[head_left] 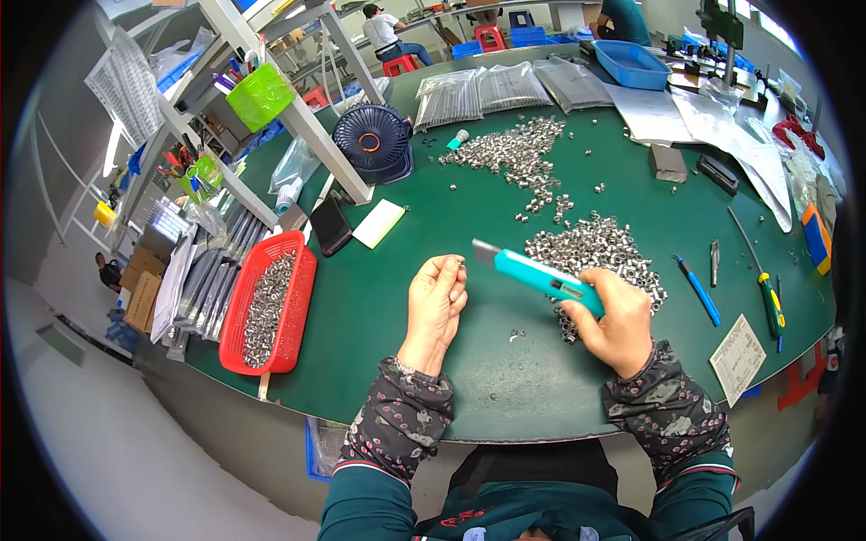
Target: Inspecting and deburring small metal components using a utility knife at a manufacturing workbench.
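At table centre, left hand [436, 302] pinches a small metal part; right hand [616, 320] grips a knife [537, 275], blade toward 10 o'clock. Basket [290, 242] at 9 o'clock looks part-filled; heaps [595, 248] at 1 o'clock likely remain unprocessed.

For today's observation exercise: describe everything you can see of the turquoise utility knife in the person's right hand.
The utility knife has a long turquoise body that looks like plastic, with a darker slider patch on top. A short grey metal blade sticks out at its far end, pointing up-left toward the left hand. The right hand grips its rear end, holding it slanted above the green table, near a heap of small metal rings. Only the right hand touches it.
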`<state>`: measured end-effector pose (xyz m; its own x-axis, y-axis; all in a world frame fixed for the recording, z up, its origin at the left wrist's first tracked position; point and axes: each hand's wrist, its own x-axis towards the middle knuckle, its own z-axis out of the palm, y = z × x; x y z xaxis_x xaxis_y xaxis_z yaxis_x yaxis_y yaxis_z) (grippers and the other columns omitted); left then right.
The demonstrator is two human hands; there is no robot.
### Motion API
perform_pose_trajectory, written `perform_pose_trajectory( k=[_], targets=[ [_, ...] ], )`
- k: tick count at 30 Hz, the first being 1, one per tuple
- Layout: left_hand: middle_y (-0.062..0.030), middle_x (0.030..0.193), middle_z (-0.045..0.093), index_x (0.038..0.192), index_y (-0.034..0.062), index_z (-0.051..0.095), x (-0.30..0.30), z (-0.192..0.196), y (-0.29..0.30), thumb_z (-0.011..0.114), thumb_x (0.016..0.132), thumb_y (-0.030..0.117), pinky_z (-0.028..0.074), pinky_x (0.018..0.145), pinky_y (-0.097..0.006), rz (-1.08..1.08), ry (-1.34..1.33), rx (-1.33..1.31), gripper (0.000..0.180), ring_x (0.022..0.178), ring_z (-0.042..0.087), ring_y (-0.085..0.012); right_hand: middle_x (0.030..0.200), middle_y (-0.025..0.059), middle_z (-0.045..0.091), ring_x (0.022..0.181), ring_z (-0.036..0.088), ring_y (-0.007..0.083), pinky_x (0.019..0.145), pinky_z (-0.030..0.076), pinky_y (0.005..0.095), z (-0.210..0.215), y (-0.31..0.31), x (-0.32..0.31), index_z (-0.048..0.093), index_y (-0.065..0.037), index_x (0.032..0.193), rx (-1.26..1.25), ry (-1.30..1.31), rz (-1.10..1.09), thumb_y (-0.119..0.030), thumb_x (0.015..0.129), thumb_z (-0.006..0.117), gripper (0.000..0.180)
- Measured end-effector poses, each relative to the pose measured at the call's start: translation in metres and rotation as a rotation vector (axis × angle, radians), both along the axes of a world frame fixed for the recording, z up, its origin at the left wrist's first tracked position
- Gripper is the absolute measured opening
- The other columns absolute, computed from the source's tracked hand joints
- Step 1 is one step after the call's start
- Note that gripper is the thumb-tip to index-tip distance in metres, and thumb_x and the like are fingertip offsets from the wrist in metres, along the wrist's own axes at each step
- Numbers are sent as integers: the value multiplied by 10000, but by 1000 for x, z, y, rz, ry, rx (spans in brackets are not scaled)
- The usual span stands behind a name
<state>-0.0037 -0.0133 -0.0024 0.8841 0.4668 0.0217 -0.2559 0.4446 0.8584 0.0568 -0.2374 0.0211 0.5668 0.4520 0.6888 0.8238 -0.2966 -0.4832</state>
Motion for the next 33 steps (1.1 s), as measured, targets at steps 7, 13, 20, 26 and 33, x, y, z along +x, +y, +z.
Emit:
perform_pose_trajectory(
  k=[7, 13, 20, 26, 33],
  targets=[
    [-28, 726, 502, 882, 24, 534, -1, 2, 0, 520, 875, 151, 268, 366, -139, -10, -8, -3, 128, 483, 371, -31, 653, 67, 496, 544, 531, 232, 475, 410, 346, -9, -3, 1, 537, -71, 843, -299, -133, -60, -180, 629, 713, 297],
    [-64, 751, 503, 826, 59, 483, 1, -1, 8, 447, 897, 154, 268, 341, -169, -42, -61, -217, 124, 501, 403, -86, 679, 68, 519, 569, 549, 239, 487, 427, 334, -6, -3, 4, 543, -81, 843, -230, -124, -102, -176, 651, 693, 262],
    [-5, 680, 448, 861, 50, 512, 6, 0, -5, 510, 875, 196, 246, 334, -157, -127, 125, 29, 147, 480, 346, -45, 708, 70, 573, 573, 574, 238, 496, 441, 321, 2, -6, 14, 581, -70, 862, 85, -81, -190, -160, 674, 690, 236],
    [-26, 700, 536, 977, 44, 523, 33, 13, -37, 542, 842, 183, 403, 542, -267, -193, 433, 926, 195, 618, 504, -142, 711, 73, 574, 576, 578, 236, 499, 447, 315, 1, -6, 15, 580, -67, 866, 161, -57, -174, -155, 673, 690, 238],
    [-122, 745, 602, 959, 99, 522, 48, 9, -48, 563, 791, 178, 440, 650, -402, -116, 603, 1630, 191, 751, 588, -305, 697, 67, 551, 548, 563, 237, 492, 443, 321, -3, -7, 15, 579, -65, 875, 135, -56, -163, -188, 675, 689, 261]
  ],
)
